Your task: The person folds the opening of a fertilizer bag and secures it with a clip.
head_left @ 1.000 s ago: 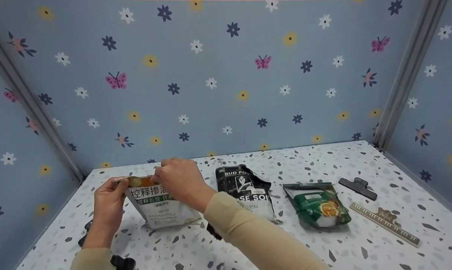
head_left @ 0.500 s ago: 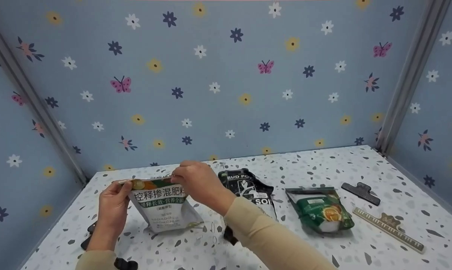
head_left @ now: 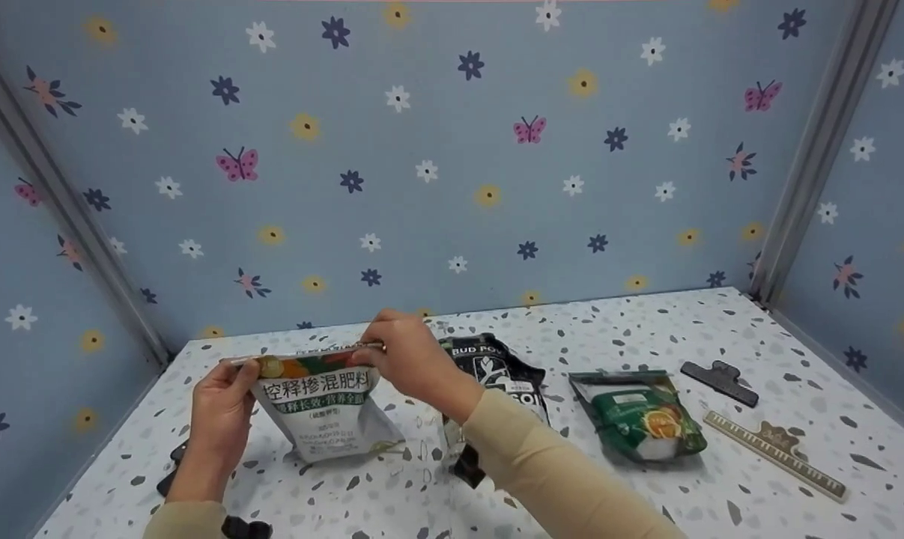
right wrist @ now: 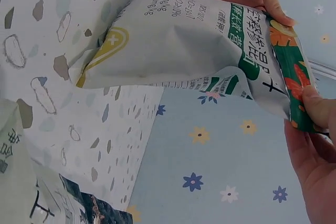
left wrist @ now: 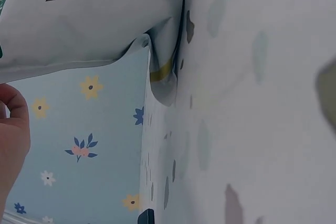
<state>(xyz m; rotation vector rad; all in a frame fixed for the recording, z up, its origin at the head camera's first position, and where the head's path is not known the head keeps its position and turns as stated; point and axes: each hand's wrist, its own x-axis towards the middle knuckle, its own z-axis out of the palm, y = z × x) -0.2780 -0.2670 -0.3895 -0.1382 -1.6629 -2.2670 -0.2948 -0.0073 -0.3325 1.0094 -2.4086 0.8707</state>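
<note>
My left hand (head_left: 223, 400) pinches the left end of the folded top of a white bag (head_left: 328, 423), thumb in front; my right hand (head_left: 410, 355) pinches the right end, thumb also in front and fingers behind. The bag is on the left part of the tabletop (head_left: 594, 333), upright with a slight tilt, its lower edge meeting the surface. The folded band (right wrist: 294, 69) is green, orange and red, and runs between both grips; the printed front faces me and is creased. Just right of it lies a black-and-white bag (head_left: 495, 355), lettered "BUD PO", partly covered by my right forearm. Further right, apart from it, sits a green pouch (head_left: 639, 419) showing a sliced orange. Beyond the pouch are two clips, well apart from my hands: a black clip (head_left: 720, 382) farther back and a gold-coloured clip (head_left: 774, 453) nearer. Dark items (head_left: 168, 479) beside my left forearm are too hidden to identify. A blue wall (head_left: 452, 217) with flowers and butterflies stands behind.
</note>
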